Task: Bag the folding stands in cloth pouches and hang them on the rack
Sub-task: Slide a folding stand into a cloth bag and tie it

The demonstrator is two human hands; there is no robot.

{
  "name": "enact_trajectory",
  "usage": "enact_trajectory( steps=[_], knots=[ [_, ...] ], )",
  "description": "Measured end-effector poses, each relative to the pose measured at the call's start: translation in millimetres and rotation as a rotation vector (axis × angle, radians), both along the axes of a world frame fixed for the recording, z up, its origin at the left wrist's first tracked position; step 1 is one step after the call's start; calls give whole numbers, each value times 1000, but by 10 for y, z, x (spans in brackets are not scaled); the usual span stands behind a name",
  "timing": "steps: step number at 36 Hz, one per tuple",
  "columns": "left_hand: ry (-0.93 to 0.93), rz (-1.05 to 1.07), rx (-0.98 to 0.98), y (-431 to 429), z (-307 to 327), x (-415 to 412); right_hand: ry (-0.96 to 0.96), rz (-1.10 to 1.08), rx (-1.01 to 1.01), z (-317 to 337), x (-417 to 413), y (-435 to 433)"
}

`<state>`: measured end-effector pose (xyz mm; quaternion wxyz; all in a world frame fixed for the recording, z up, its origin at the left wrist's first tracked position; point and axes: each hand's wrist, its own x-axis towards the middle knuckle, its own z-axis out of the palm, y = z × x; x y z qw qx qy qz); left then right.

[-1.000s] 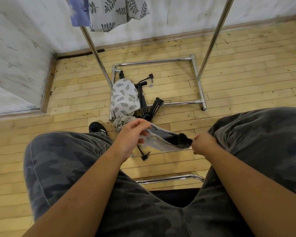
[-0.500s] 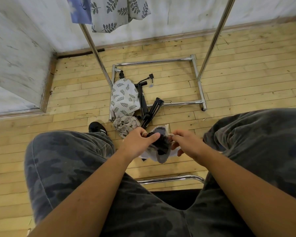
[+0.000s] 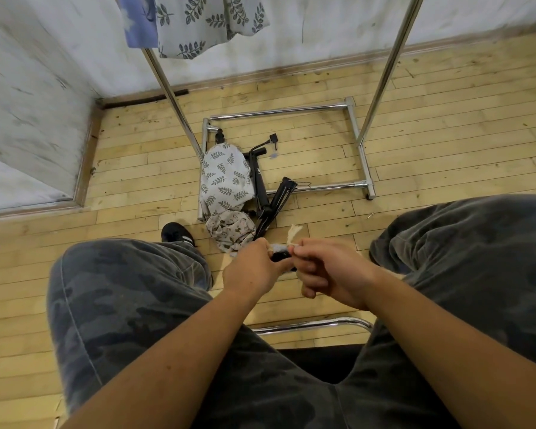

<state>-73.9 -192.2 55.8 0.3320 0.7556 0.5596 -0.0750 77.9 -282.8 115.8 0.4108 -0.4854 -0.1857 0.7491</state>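
Observation:
Between my knees my left hand [image 3: 254, 270] grips the gathered neck of a pale cloth pouch [image 3: 279, 249] with a dark folding stand inside, mostly hidden by my fingers. My right hand [image 3: 328, 274] pinches the pouch's beige drawstring [image 3: 293, 235], whose loose end sticks up. On the floor ahead lie two black folding stands [image 3: 260, 181] [image 3: 276, 202], a leaf-print pouch [image 3: 225, 178] and a smaller patterned pouch [image 3: 231, 230]. Two filled pouches, a blue one [image 3: 138, 23] and a leaf-print one [image 3: 211, 20], hang from the rack at the top.
The chrome rack's uprights [image 3: 174, 103] [image 3: 387, 69] and floor frame [image 3: 362, 162] stand ahead on the wood floor. A white wall and corner lie to the left. My black shoe [image 3: 177, 232] is beside the pouches. A chrome chair rail [image 3: 316, 323] runs beneath my legs.
The pouch was stretched out flat between my hands; my hands have come together, its mouth has bunched up over the stand, and my right hand now pinches the drawstring.

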Motion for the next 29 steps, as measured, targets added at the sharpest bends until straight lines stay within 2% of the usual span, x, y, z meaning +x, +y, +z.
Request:
enact_trajectory(
  steps=[4, 8, 12, 17, 25, 29],
  knots=[
    [-113, 15, 23, -24, 3, -2, -74, -158, -33, -6, 69, 52],
    [-391, 149, -184, 37, 129, 28, -112, -225, -74, -62, 174, 13],
    [-537, 164, -325, 17, 256, 44, -219, -220, -101, -153, 180, -5],
    [-579, 132, -385, -36, 276, 85, -456, -160, -152, -219, 138, 1],
    [-605, -4, -351, -73, 338, 37, -508, -70, -61, -203, 84, -47],
    [-650, 105, -350, -72, 329, 35, -500, -132, -59, -207, 75, -46]
  ],
)
